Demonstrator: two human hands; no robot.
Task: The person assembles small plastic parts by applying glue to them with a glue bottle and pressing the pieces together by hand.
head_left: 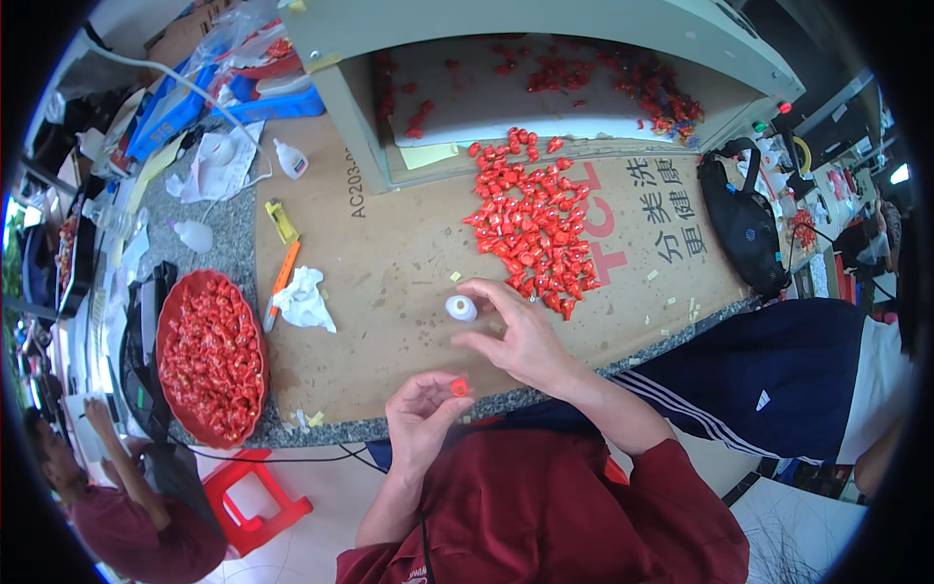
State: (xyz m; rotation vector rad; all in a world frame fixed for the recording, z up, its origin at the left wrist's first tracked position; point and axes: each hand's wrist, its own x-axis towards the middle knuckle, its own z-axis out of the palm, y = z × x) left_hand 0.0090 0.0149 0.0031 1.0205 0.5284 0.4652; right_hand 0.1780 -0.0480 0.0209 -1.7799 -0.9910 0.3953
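Note:
My left hand [420, 420] pinches a small red plastic piece [459, 387] between thumb and fingertips, just past the table's near edge. My right hand [525, 341] is spread, its thumb and fingers apart on either side of a small white bottle [460, 310]. That bottle stands on the cardboard and is seen from above; whether a fingertip touches it I cannot tell. Beyond the right hand lies a loose pile of similar red pieces [535, 219], reaching up to a grey metal box [355, 127] with an open front.
More red pieces lie inside the metal box. At left are a red bowl [261, 389] heaped with pieces, an orange cutter [284, 273], crumpled tissue [304, 300] and white squeeze bottles [290, 159]. A black bag [744, 219] sits at right. People sit on both sides.

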